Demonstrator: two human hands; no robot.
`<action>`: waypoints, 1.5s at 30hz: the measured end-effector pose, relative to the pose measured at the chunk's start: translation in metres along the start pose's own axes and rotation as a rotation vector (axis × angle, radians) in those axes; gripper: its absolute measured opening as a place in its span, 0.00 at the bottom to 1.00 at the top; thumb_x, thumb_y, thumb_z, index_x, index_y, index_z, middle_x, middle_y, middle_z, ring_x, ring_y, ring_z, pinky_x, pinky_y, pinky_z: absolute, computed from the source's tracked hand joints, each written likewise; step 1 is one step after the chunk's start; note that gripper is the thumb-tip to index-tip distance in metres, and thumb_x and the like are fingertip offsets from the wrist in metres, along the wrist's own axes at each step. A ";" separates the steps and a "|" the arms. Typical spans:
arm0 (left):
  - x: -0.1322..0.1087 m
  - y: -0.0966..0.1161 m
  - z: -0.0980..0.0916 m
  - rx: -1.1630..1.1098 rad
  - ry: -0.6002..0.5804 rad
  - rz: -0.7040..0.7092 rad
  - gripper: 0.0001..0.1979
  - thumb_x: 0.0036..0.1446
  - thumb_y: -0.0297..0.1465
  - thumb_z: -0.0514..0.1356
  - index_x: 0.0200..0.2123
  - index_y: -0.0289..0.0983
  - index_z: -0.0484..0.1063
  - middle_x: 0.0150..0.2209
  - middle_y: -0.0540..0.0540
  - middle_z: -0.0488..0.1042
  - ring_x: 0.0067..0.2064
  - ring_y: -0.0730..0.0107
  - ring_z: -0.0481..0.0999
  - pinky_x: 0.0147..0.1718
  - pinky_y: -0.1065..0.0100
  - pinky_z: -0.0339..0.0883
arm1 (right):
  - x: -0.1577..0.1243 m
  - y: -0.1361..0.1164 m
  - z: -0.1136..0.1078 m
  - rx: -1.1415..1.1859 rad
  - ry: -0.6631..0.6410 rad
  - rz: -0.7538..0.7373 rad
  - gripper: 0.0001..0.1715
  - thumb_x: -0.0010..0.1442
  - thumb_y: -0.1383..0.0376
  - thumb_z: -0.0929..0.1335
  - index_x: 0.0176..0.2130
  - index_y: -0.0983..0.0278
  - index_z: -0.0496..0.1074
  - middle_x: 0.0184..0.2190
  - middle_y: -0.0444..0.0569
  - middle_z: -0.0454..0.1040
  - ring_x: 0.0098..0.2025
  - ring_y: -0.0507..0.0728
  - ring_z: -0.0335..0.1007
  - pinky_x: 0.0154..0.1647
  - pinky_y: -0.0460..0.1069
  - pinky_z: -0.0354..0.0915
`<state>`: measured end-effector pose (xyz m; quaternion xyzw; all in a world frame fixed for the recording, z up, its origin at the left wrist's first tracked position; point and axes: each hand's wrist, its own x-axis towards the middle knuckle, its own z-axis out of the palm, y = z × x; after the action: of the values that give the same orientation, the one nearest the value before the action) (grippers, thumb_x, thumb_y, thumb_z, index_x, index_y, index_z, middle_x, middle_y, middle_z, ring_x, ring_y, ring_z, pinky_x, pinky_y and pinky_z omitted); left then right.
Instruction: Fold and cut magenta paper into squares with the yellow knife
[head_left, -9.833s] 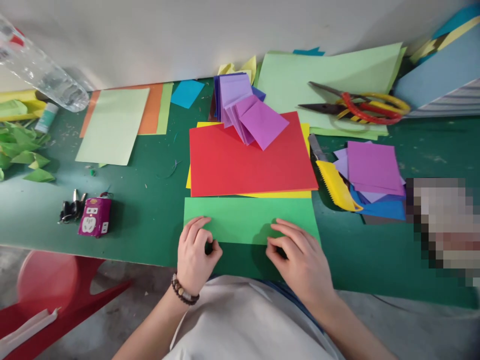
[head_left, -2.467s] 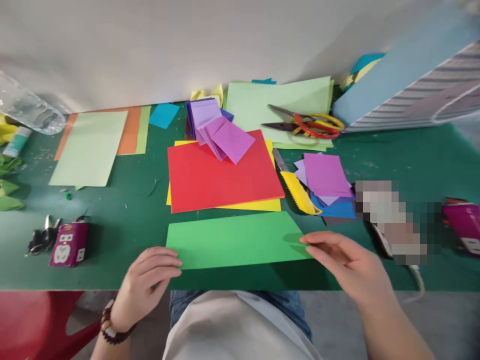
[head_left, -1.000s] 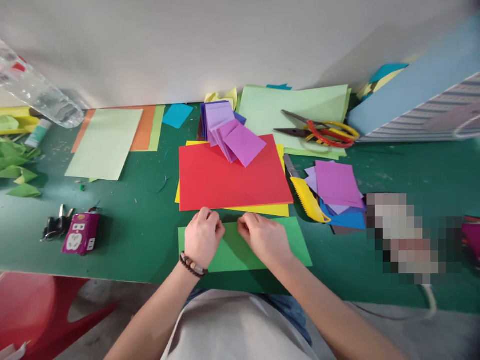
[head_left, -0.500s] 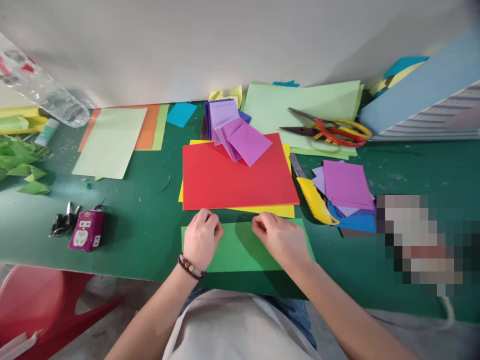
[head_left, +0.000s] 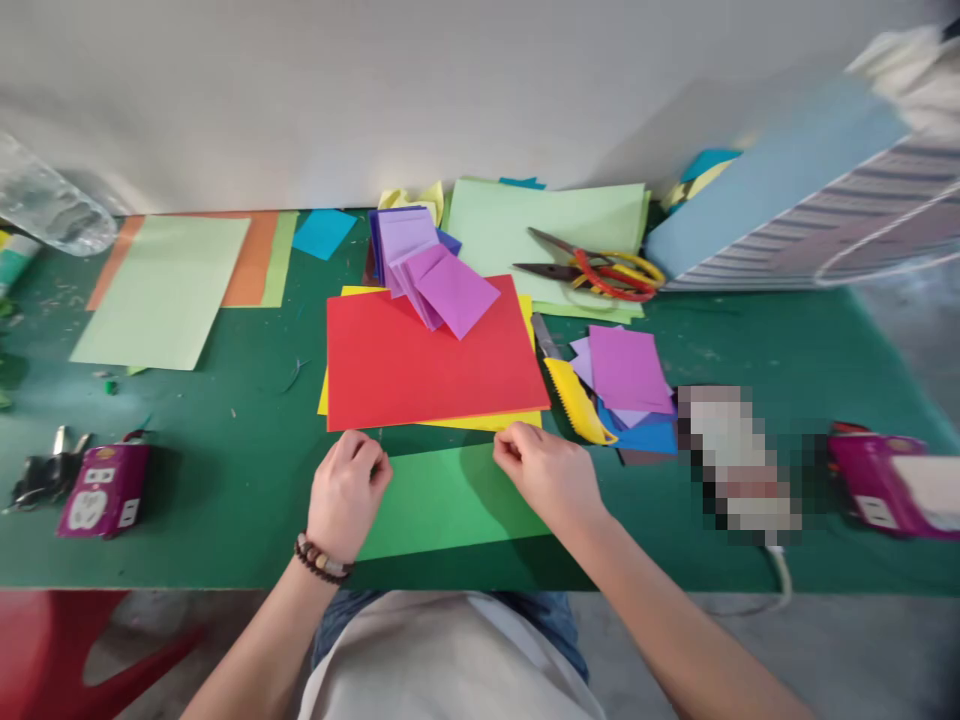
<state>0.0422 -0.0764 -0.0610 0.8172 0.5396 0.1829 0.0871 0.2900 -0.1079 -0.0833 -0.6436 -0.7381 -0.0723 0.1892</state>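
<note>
A sheet of green paper (head_left: 450, 495) lies lengthwise near the table's front edge. My left hand (head_left: 347, 495) is closed at its far left corner, with a beaded bracelet on the wrist. On the far right part of the same sheet, my right hand (head_left: 551, 475) is closed too, thumb against the curled fingers. Both hands seem to pinch the paper's far edge, though the fingertips are mostly hidden. Just beyond them lies red paper (head_left: 427, 365) on top of yellow paper (head_left: 480, 420). Purple paper squares (head_left: 457, 290) rest fanned out across the red sheet's far edge.
A yellow-handled utility knife (head_left: 577, 400) lies right of the red paper, beside more purple squares (head_left: 630, 368). Two pairs of scissors (head_left: 607, 275) rest on pale green sheets (head_left: 487, 230). Purple power sockets (head_left: 105, 490) and keys (head_left: 49, 470) sit left; a striped bag (head_left: 847, 200) stands right.
The view has swung to the right, so the table's right end and a second purple socket now show. Both hands stay closed at the green paper, which appears slightly tilted.
</note>
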 end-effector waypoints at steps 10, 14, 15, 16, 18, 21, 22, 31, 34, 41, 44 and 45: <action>0.000 -0.008 -0.003 0.003 0.033 0.022 0.10 0.57 0.22 0.56 0.24 0.38 0.65 0.31 0.48 0.68 0.30 0.69 0.69 0.31 0.69 0.64 | -0.008 0.020 -0.004 -0.060 0.012 0.016 0.10 0.58 0.70 0.63 0.25 0.62 0.66 0.18 0.40 0.68 0.19 0.47 0.63 0.22 0.45 0.50; -0.002 -0.011 -0.004 0.024 0.042 0.010 0.11 0.57 0.22 0.56 0.24 0.39 0.65 0.31 0.48 0.69 0.30 0.69 0.70 0.32 0.68 0.64 | -0.011 0.027 -0.005 -0.070 0.015 0.042 0.11 0.58 0.69 0.62 0.25 0.62 0.66 0.18 0.40 0.68 0.19 0.48 0.62 0.22 0.45 0.50; -0.002 -0.012 -0.005 0.031 0.045 0.005 0.10 0.57 0.23 0.56 0.24 0.39 0.65 0.31 0.48 0.69 0.30 0.69 0.70 0.32 0.68 0.65 | -0.012 0.028 -0.005 -0.072 0.015 0.047 0.11 0.59 0.69 0.62 0.25 0.62 0.66 0.18 0.40 0.68 0.19 0.48 0.62 0.22 0.45 0.50; -0.003 -0.013 -0.006 0.036 0.048 0.001 0.10 0.57 0.23 0.56 0.24 0.39 0.65 0.31 0.48 0.69 0.30 0.69 0.69 0.32 0.68 0.65 | -0.013 0.030 -0.005 -0.072 0.013 0.052 0.11 0.59 0.69 0.62 0.25 0.62 0.66 0.18 0.41 0.68 0.19 0.48 0.62 0.23 0.45 0.50; -0.004 -0.015 -0.008 0.045 0.052 -0.002 0.10 0.57 0.23 0.56 0.24 0.39 0.65 0.32 0.48 0.69 0.31 0.69 0.70 0.32 0.68 0.65 | -0.014 0.032 -0.005 -0.076 0.009 0.063 0.11 0.59 0.68 0.62 0.25 0.62 0.66 0.18 0.41 0.68 0.19 0.48 0.62 0.23 0.45 0.50; -0.006 -0.019 -0.010 0.053 0.052 -0.005 0.10 0.57 0.23 0.56 0.24 0.39 0.65 0.32 0.48 0.69 0.31 0.69 0.70 0.32 0.69 0.65 | -0.016 0.035 -0.006 -0.095 0.000 0.089 0.11 0.59 0.67 0.62 0.25 0.62 0.66 0.18 0.41 0.67 0.18 0.48 0.61 0.22 0.46 0.49; -0.007 -0.020 -0.011 0.055 0.051 -0.007 0.11 0.57 0.22 0.56 0.24 0.39 0.65 0.31 0.48 0.69 0.31 0.69 0.70 0.32 0.69 0.65 | -0.016 0.037 -0.007 -0.103 -0.002 0.099 0.11 0.59 0.67 0.62 0.25 0.62 0.66 0.17 0.41 0.67 0.17 0.48 0.60 0.21 0.46 0.48; -0.009 -0.026 -0.018 0.038 0.048 -0.033 0.11 0.57 0.24 0.55 0.23 0.39 0.66 0.31 0.48 0.70 0.30 0.69 0.70 0.33 0.68 0.66 | -0.022 0.049 -0.009 -0.166 -0.045 0.175 0.12 0.59 0.64 0.62 0.25 0.62 0.67 0.17 0.42 0.68 0.18 0.50 0.61 0.21 0.46 0.46; -0.011 -0.028 -0.021 0.036 0.049 -0.055 0.10 0.56 0.24 0.55 0.23 0.39 0.66 0.31 0.48 0.69 0.30 0.69 0.70 0.32 0.68 0.66 | -0.023 0.051 -0.009 -0.166 -0.057 0.189 0.12 0.59 0.63 0.62 0.25 0.62 0.68 0.18 0.43 0.69 0.18 0.50 0.60 0.21 0.46 0.46; -0.022 -0.030 -0.024 0.078 0.033 -0.124 0.10 0.54 0.22 0.57 0.23 0.39 0.65 0.31 0.49 0.69 0.31 0.71 0.71 0.33 0.71 0.66 | -0.028 0.054 -0.010 -0.083 -0.028 0.235 0.12 0.58 0.60 0.62 0.27 0.62 0.68 0.19 0.47 0.71 0.16 0.51 0.57 0.20 0.47 0.46; -0.024 -0.030 -0.026 0.091 0.033 -0.156 0.10 0.53 0.21 0.57 0.23 0.39 0.64 0.30 0.50 0.68 0.30 0.73 0.71 0.31 0.73 0.65 | -0.032 0.058 -0.007 -0.056 -0.058 0.250 0.09 0.56 0.59 0.64 0.27 0.61 0.67 0.19 0.48 0.71 0.15 0.52 0.57 0.19 0.48 0.47; -0.024 -0.030 -0.026 0.093 0.035 -0.166 0.11 0.53 0.21 0.57 0.23 0.39 0.64 0.30 0.50 0.68 0.30 0.73 0.70 0.31 0.73 0.65 | -0.033 0.059 -0.006 -0.042 -0.072 0.257 0.09 0.55 0.59 0.65 0.27 0.60 0.67 0.19 0.49 0.71 0.15 0.52 0.57 0.19 0.48 0.47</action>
<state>-0.0018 -0.0873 -0.0517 0.7694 0.6150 0.1640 0.0544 0.3524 -0.1306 -0.0983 -0.7389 -0.6541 -0.0399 0.1568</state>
